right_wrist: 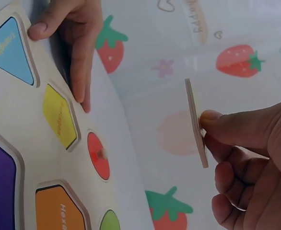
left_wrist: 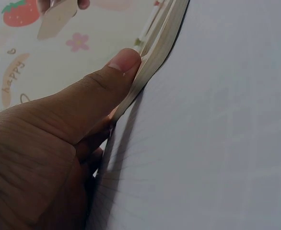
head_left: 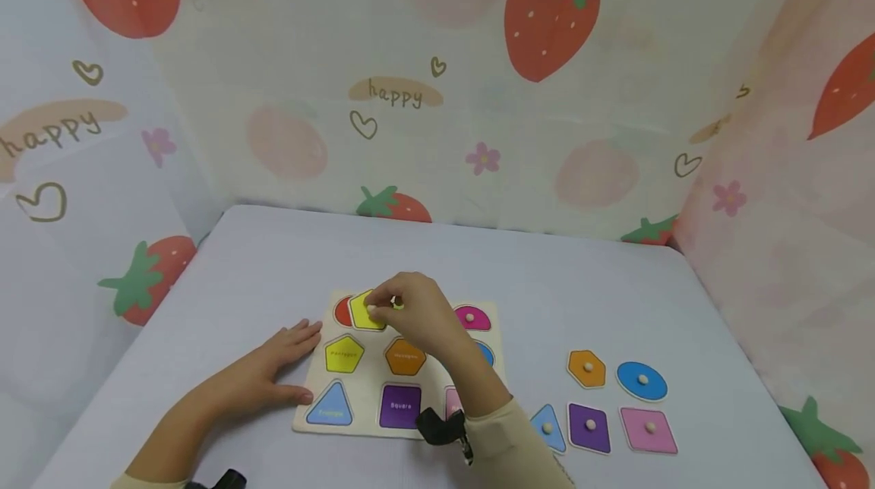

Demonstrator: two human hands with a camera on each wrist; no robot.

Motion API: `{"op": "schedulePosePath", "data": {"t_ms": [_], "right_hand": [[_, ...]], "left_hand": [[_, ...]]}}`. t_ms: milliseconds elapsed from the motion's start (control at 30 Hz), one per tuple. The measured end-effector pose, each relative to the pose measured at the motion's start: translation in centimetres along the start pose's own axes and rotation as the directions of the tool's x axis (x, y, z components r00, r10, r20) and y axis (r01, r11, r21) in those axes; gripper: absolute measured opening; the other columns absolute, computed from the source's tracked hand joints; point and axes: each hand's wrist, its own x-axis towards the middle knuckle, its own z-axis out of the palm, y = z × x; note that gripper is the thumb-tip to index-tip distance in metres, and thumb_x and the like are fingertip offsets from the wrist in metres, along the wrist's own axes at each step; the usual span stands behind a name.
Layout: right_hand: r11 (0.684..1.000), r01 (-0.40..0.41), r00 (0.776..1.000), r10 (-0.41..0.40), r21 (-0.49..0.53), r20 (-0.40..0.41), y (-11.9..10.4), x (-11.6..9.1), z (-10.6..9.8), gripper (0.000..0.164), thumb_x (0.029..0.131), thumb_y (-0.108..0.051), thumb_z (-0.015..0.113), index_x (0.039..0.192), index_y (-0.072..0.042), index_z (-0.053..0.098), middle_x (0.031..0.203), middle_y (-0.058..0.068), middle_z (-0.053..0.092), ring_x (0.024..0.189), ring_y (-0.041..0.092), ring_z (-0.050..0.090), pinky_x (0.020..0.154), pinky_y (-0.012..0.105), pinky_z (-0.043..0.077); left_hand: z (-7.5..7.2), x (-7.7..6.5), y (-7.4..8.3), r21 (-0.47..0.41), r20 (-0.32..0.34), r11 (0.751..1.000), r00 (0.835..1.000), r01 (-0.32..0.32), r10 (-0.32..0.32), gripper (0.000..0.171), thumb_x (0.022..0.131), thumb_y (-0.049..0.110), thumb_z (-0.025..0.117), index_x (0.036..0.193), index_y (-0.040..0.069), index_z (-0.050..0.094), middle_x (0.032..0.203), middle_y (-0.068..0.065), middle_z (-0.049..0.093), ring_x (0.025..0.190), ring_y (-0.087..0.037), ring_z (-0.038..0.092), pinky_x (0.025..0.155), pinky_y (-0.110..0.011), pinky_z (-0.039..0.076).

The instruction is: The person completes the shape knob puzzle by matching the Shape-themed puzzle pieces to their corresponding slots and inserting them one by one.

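Observation:
A wooden shape puzzle board lies on the white table. My right hand pinches a yellow pentagon piece by its knob, holding it over the far left of the board. The right wrist view shows that piece edge-on, raised off the board. In the yellow pentagon recess no piece sits. A knobbed red circle and a magenta semicircle are seated in the board. My left hand lies at the board's left side, fingers extended, its thumb against the board's edge.
To the board's right lie loose knobbed pieces: an orange hexagon, a blue oval, a light blue triangle, a purple square and a pink four-sided piece. Strawberry-printed cloth hangs around the table.

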Motion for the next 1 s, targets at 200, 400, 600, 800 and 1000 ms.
{"op": "schedulePosePath", "data": {"t_ms": [200, 400, 600, 800, 1000], "right_hand": [[0.999, 0.019, 1.000, -0.019, -0.030, -0.012, 0.1, -0.1, 0.8, 0.010, 0.094, -0.021, 0.077, 0.102, -0.021, 0.082, 0.087, -0.014, 0.066, 0.095, 0.015, 0.058, 0.083, 0.025, 0.053], [0.999, -0.021, 1.000, 0.020, -0.048, -0.016, 0.2, 0.2, 2.2, 0.012, 0.093, -0.023, 0.078, 0.104, -0.021, 0.082, 0.085, -0.014, 0.064, 0.090, 0.011, 0.054, 0.074, 0.020, 0.050], [0.993, -0.071, 0.997, 0.070, -0.097, -0.007, 0.8, 0.5, 3.7, 0.009, 0.091, -0.024, 0.080, 0.100, -0.023, 0.082, 0.083, -0.015, 0.064, 0.087, 0.009, 0.054, 0.076, 0.022, 0.051], [0.988, -0.097, 0.995, 0.100, -0.118, 0.018, 1.0, 0.5, 5.2, 0.010, 0.090, -0.026, 0.081, 0.100, -0.025, 0.082, 0.083, -0.017, 0.064, 0.084, 0.007, 0.054, 0.075, 0.021, 0.051], [0.984, -0.071, 0.997, 0.072, -0.161, 0.000, 1.5, 0.7, 6.4, 0.012, 0.090, -0.025, 0.081, 0.101, -0.025, 0.082, 0.080, -0.017, 0.062, 0.081, 0.005, 0.053, 0.072, 0.019, 0.048]], "left_hand": [[0.2, -0.2, 0.0, 0.003, -0.005, 1.000, 1.000, -0.017, 0.017, 0.103, 0.078, 0.065, 0.078, 0.160, 0.016, 0.038, 0.169, -0.009, 0.027, 0.155, -0.047, 0.015, 0.122, -0.068, 0.016], [0.1, -0.6, 0.1, 0.009, -0.040, 0.999, 0.998, -0.038, 0.038, 0.102, 0.077, 0.066, 0.077, 0.159, 0.018, 0.040, 0.168, -0.006, 0.030, 0.156, -0.043, 0.017, 0.128, -0.051, 0.014], [0.1, -0.5, 0.2, -0.003, -0.036, 0.999, 0.998, -0.043, 0.042, 0.102, 0.077, 0.065, 0.077, 0.159, 0.018, 0.041, 0.168, -0.007, 0.030, 0.155, -0.045, 0.018, 0.128, -0.051, 0.015], [0.0, -0.4, 0.2, -0.002, -0.021, 1.000, 0.999, -0.030, 0.030, 0.103, 0.075, 0.064, 0.079, 0.158, 0.017, 0.041, 0.168, -0.009, 0.030, 0.155, -0.046, 0.017, 0.119, -0.070, 0.019], [-0.1, -0.3, 0.4, 0.018, -0.017, 1.000, 1.000, -0.023, 0.023, 0.102, 0.076, 0.066, 0.078, 0.159, 0.019, 0.040, 0.168, -0.008, 0.030, 0.156, -0.043, 0.018, 0.121, -0.064, 0.019]]}}
